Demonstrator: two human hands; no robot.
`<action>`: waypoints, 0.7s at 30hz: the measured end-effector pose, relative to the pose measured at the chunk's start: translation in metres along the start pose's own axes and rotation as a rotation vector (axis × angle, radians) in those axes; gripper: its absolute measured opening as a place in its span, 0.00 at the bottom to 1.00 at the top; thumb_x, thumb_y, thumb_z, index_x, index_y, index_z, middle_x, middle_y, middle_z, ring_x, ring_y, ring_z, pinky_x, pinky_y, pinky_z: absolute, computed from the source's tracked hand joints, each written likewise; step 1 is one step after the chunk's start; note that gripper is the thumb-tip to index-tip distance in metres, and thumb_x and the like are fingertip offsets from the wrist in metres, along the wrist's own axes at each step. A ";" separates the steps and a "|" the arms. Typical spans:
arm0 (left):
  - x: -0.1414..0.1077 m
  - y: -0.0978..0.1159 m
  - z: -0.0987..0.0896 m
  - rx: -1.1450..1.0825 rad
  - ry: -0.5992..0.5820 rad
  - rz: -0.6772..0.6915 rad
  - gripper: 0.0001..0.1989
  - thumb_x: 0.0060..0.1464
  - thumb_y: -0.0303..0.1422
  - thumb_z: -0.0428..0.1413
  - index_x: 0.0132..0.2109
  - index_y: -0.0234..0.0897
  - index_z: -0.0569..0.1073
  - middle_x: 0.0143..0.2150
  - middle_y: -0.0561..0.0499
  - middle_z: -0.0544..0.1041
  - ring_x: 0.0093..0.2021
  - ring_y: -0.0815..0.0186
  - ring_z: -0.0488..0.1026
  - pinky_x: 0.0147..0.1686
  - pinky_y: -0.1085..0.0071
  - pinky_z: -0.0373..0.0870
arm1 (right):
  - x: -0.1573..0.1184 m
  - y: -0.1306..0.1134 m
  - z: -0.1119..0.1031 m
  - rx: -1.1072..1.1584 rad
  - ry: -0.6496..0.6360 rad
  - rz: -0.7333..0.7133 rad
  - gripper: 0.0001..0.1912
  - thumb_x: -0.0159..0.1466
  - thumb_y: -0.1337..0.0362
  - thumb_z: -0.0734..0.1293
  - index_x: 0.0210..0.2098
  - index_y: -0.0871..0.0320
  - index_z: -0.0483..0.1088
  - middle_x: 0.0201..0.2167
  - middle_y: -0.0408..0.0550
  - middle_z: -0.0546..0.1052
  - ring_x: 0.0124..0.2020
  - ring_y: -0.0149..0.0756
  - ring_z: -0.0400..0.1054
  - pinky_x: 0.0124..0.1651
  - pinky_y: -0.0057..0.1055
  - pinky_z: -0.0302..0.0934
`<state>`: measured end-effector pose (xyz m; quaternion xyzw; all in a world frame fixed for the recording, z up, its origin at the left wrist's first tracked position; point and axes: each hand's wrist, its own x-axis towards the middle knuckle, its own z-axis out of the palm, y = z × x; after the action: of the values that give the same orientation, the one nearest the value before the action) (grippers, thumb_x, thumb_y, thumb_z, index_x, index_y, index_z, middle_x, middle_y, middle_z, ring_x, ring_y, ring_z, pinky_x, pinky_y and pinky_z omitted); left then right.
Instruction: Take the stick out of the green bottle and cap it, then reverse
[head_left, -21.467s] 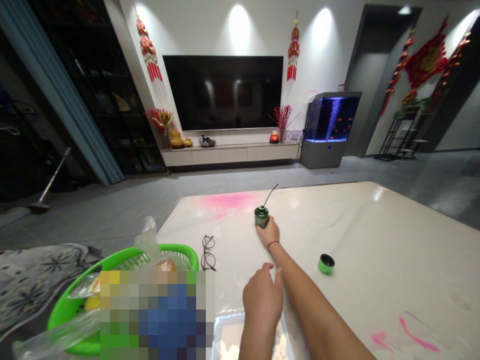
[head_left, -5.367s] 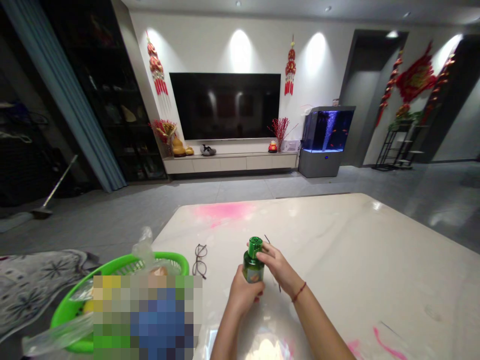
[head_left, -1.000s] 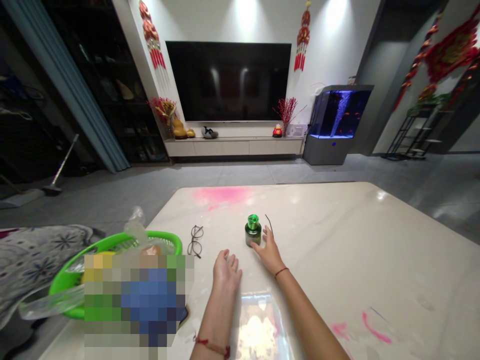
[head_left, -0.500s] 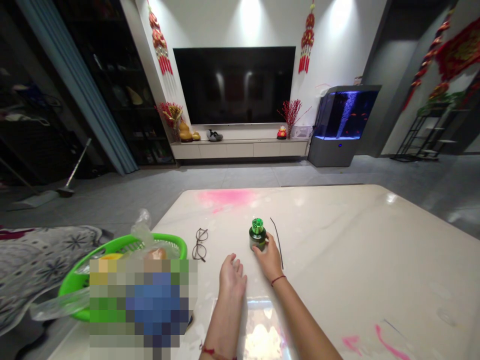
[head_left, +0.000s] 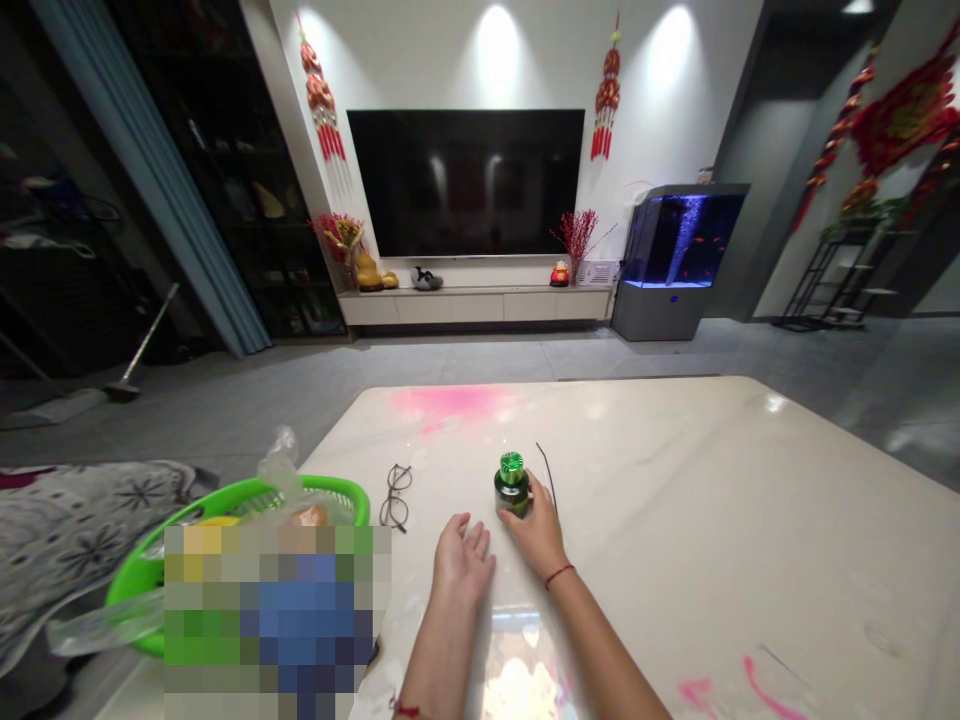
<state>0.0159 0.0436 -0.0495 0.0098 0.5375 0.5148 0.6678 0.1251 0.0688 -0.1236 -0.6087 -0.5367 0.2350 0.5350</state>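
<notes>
A dark green glass bottle (head_left: 511, 492) with a shiny green cap stands upright on the pale table. My right hand (head_left: 534, 525) is wrapped round its right side, thumb at the front and fingers behind. To the left, my left hand (head_left: 463, 560) rests palm up with its fingers loosely spread, holding nothing and apart from the bottle. A thin dark eyeglass temple arm (head_left: 547, 470) lies just right of the bottle, partly hidden by my right hand. Eyeglasses (head_left: 396, 497) without visible temples lie left of my hands.
A green plastic basket (head_left: 127, 590) with plastic bags stands at the table's left, its front blurred out. Pink stains (head_left: 450, 402) mark the far edge of the table (head_left: 675, 500). Beyond are a television (head_left: 465, 185), a low cabinet (head_left: 480, 308) and a fish tank (head_left: 671, 245).
The camera view has tilted and shifted slightly. My right hand keeps its hold on the bottle, and my left hand's fingers look a little more spread.
</notes>
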 end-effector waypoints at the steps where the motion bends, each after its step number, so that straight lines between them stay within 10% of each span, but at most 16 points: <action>1: -0.001 0.000 0.000 0.001 -0.008 -0.001 0.04 0.46 0.32 0.47 0.33 0.40 0.62 0.43 0.47 0.67 0.50 0.64 0.64 0.55 0.59 0.48 | -0.001 -0.001 -0.001 0.014 -0.001 0.007 0.36 0.48 0.64 0.67 0.56 0.57 0.56 0.47 0.53 0.67 0.49 0.43 0.63 0.52 0.38 0.58; 21: -0.019 0.013 0.002 0.016 -0.131 0.046 0.02 0.51 0.27 0.49 0.33 0.38 0.65 0.47 0.46 0.71 0.49 0.67 0.68 0.48 0.69 0.61 | -0.010 -0.009 -0.022 0.136 -0.247 -0.040 0.32 0.46 0.67 0.68 0.51 0.58 0.60 0.49 0.52 0.69 0.50 0.43 0.63 0.53 0.38 0.56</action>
<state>0.0105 0.0376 -0.0283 0.0615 0.4964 0.5240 0.6894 0.1370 0.0498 -0.1110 -0.5267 -0.5932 0.3332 0.5095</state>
